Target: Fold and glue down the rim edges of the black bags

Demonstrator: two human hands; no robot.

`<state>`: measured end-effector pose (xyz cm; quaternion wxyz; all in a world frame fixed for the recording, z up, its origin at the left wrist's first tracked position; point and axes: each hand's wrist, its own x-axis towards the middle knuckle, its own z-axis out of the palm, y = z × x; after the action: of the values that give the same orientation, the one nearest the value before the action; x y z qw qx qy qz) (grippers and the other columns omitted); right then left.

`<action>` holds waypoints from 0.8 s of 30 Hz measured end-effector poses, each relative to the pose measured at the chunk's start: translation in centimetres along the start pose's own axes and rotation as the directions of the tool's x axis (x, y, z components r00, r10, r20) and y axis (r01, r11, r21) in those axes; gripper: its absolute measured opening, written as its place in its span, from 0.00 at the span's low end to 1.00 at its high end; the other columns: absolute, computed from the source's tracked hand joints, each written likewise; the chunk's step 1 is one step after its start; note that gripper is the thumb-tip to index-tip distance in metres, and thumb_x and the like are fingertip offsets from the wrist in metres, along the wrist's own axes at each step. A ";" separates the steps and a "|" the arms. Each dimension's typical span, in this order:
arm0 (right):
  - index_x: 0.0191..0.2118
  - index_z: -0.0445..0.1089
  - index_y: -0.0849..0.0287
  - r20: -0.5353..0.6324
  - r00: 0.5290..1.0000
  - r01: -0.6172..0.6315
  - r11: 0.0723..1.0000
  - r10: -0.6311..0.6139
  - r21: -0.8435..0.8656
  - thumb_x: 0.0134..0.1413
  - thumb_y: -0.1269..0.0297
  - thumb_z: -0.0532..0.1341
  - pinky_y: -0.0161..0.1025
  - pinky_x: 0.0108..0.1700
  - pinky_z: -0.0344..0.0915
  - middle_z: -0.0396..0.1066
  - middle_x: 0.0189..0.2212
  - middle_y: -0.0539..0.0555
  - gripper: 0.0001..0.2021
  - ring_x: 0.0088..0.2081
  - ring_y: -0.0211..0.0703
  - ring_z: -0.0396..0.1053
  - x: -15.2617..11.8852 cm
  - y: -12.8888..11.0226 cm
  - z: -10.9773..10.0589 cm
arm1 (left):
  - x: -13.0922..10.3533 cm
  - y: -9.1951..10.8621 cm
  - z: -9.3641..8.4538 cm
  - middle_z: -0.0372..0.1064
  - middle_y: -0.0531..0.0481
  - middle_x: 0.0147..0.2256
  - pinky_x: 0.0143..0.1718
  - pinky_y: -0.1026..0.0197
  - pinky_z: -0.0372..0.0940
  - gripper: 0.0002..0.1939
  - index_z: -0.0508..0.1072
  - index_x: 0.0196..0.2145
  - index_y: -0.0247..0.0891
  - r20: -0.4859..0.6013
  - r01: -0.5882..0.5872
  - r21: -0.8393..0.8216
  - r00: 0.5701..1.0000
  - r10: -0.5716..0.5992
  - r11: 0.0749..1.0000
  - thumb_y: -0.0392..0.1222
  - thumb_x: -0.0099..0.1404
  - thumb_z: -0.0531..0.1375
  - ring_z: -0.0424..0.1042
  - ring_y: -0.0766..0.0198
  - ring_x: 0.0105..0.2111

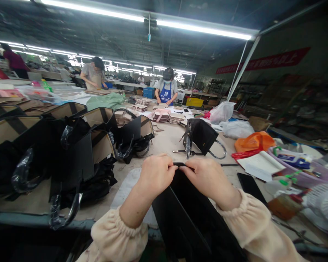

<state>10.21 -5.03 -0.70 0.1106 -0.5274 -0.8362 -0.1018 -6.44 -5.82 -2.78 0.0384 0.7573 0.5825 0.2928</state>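
A black handbag [177,222] stands in front of me at the table's near edge, its dark inside partly visible. My left hand [157,173] pinches the far top edge of this bag between thumb and fingers. Close beside it, my right hand [207,178] is closed on the same edge, the two thumbs almost meeting. Just beyond my hands, a finished-looking black handbag [202,136] lies tilted on the table, with a plastic-wrapped handle. The bag's lower part is cut off by the frame.
Several black bags with tan insides [79,160] crowd the left. At right lie a phone [252,187], a white notebook [261,165], a glue bottle [287,205], a purple basin [319,174] and a white fan [324,203]. Across the table stands a person in a blue apron [166,92].
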 end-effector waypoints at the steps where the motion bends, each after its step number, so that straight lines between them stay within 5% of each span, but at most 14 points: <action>1: 0.23 0.69 0.56 -0.005 1.000 -0.002 1.000 0.001 -0.003 0.59 0.57 0.53 0.36 0.31 0.52 0.73 0.25 0.50 0.16 0.30 0.39 0.68 0.0 0.0 0.0 | 0.0 0.0 0.0 0.73 0.50 0.30 0.33 0.62 0.56 0.12 0.74 0.25 0.38 0.001 -0.005 0.000 1.000 0.005 1.000 0.45 0.61 0.57 0.70 0.63 0.32; 24: 0.29 0.72 0.55 -0.007 1.000 0.026 0.996 -0.025 0.082 0.57 0.58 0.57 0.36 0.34 0.57 0.73 0.28 0.51 0.11 0.32 0.40 0.70 0.1 0.5 0.1 | -0.1 -0.4 0.4 0.72 0.52 0.30 0.31 0.64 0.56 0.10 0.76 0.26 0.39 -0.033 -0.061 -0.067 0.998 0.059 0.996 0.44 0.61 0.59 0.70 0.66 0.31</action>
<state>10.63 -4.72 -0.78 0.1336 -0.5113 -0.8461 -0.0703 -6.55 -5.68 -3.32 0.0460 0.7680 0.5497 0.3253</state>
